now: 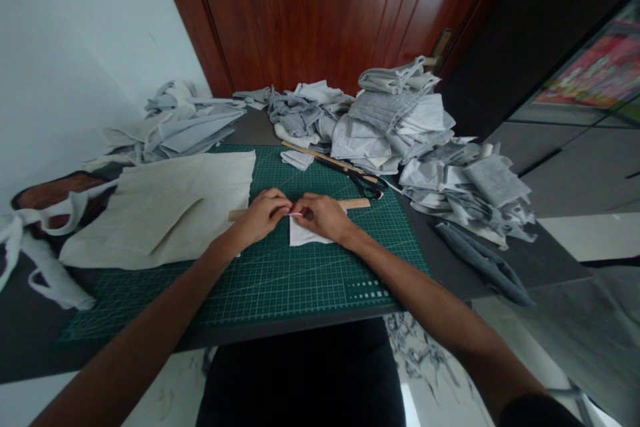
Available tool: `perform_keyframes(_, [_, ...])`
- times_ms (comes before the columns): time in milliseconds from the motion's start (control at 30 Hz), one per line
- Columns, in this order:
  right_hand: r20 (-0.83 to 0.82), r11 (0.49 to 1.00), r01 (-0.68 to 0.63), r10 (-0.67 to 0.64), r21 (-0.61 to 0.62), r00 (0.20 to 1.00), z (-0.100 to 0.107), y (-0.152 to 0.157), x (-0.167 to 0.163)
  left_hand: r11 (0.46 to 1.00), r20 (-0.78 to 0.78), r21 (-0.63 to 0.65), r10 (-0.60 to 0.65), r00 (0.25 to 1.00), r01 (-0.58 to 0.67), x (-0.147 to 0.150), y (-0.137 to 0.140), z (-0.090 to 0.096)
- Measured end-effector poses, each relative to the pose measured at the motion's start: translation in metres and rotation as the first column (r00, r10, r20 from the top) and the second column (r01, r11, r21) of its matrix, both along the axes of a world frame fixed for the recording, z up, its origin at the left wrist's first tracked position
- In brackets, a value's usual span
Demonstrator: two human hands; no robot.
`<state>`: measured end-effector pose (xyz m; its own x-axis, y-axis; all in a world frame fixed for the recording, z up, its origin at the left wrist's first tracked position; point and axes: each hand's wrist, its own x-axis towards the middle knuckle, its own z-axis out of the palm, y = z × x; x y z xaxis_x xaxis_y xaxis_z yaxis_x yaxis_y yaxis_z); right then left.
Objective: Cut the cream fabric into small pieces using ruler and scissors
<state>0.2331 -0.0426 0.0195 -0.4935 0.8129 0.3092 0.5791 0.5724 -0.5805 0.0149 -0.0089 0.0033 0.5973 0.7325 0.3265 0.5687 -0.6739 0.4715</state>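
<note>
My left hand [266,213] and my right hand [321,215] meet over the green cutting mat [310,287], both closed in a pinch. Between their fingertips shows a thin pinkish-white strip [296,214]; whether it is a separate piece or a cloth edge I cannot tell. Under my right hand lies a small white piece of cloth [303,236], partly hidden by the palm. A wooden ruler [356,203] runs beneath both hands, its ends showing on either side.
Black-handled scissors [367,181] and another wooden strip [320,155] lie beyond my hands. A large cream cloth [200,180] covers the mat's left part. Piles of grey fabric [395,120] line the back and right, with a fabric heap [185,123] at back left.
</note>
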Motion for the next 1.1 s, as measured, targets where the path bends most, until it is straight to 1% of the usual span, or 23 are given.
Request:
perform_keyframes(267, [-0.01, 0.999, -0.039, 0.039, -0.035, 0.999, 0.001, 0.01, 0.013, 1.0, 0.01, 0.003, 0.002, 1.0, -0.002, 0.0, -0.001, 0.0])
perform_keyframes(500, [0.032, 0.997, -0.053, 0.055, -0.058, 0.998, 0.005, 0.017, 0.031, 1.0, 0.003, -0.016, 0.023, 1.0, -0.023, 0.001, -0.003, 0.001])
perform_keyframes(800, [0.092, 0.994, -0.057, 0.065, -0.094, 0.994, 0.013, 0.021, 0.049, 1.0, -0.013, 0.004, 0.017, 1.0, -0.017, 0.001, -0.002, 0.002])
perform_keyframes(1100, [0.066, 0.989, -0.069, 0.078, -0.128, 0.995, 0.014, 0.024, 0.068, 1.0, 0.007, 0.012, 0.006, 1.0, -0.006, 0.0, -0.001, 0.0])
